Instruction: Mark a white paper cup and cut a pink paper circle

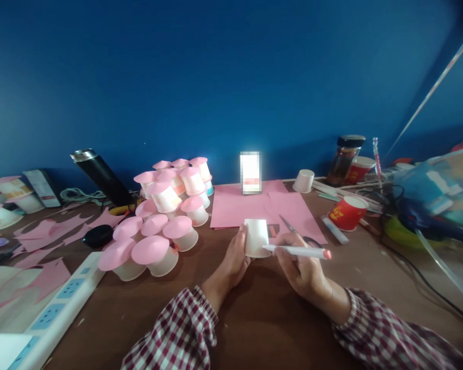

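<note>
**Hands at white cup over brown bench**

Brown bench (254,318), wide and cluttered. Left of centre, heap of overturned cups with pink paper tops (160,216). Behind the hands, pink paper sheets (239,208), with scissors (293,228) on them. Right of these, red paper cup (348,212). Left hand (233,259) with fingers curled on the side of a white paper cup (256,237), held upside down just above the bench. Right hand (303,267) with fingers pinching a white marker (297,251), orange-capped perhaps, its near end touching the cup.
</note>
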